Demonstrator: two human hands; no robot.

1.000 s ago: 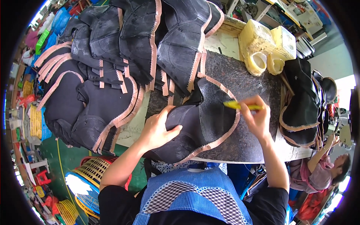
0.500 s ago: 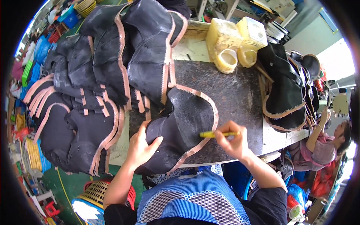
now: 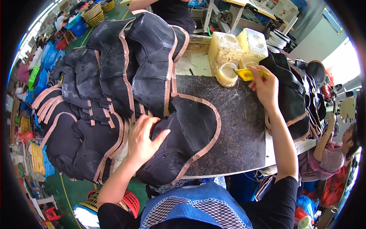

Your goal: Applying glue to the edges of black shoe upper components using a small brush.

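Observation:
A black boot upper (image 3: 190, 128) with a zigzag-cut tan edge lies on the near part of the dark work board (image 3: 238, 129). My left hand (image 3: 145, 139) holds its left side, thumb on top and fingers curled at the edge. At the far side of the board, my right hand (image 3: 263, 86) grips a yellow glue brush (image 3: 246, 74). The brush's tip is at the rim of a small round pot (image 3: 228, 74) of whitish glue, at the front of a yellowed, glue-crusted plastic container (image 3: 225, 46).
Overlapping black uppers with tan edges (image 3: 150, 57) cover the table's left side. More black uppers (image 3: 291, 91) are stacked at the right. A second crusted container (image 3: 253, 44) stands beside the first. One co-worker (image 3: 328, 156) is at the right; another (image 3: 171, 13) is beyond the table.
My right hand has moved from the upper's tan edge up and away to the glue pot, taking the brush along. My left hand stays on the upper.

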